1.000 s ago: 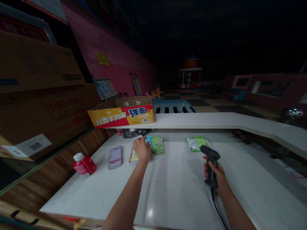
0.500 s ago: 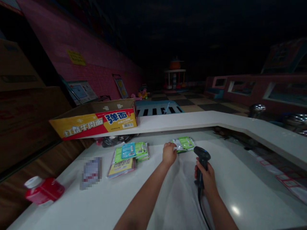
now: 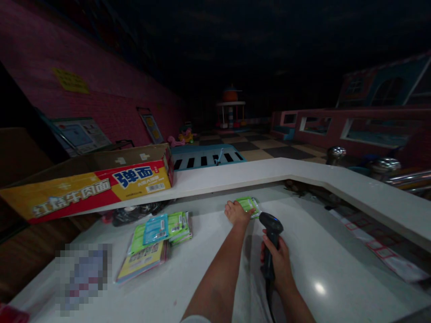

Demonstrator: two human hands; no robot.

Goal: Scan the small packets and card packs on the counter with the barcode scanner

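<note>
A black plastic barcode scanner (image 3: 271, 233) sits clamped in the right hand (image 3: 278, 260) near the back of the smooth white worktop (image 3: 350, 269), its long handle standing up and its round head tipped away. The left hand (image 3: 237, 213) is apart, just beside it, lying on a shiny green packet (image 3: 248, 205).

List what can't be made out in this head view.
Blurred: the pixelated packet, its print masked by mosaic.
Hidden: the green packet, partly covered by the left hand.
Cut off: the red object, at the bottom edge.
Too dark: the dark plastic bag under the white ledge.
</note>
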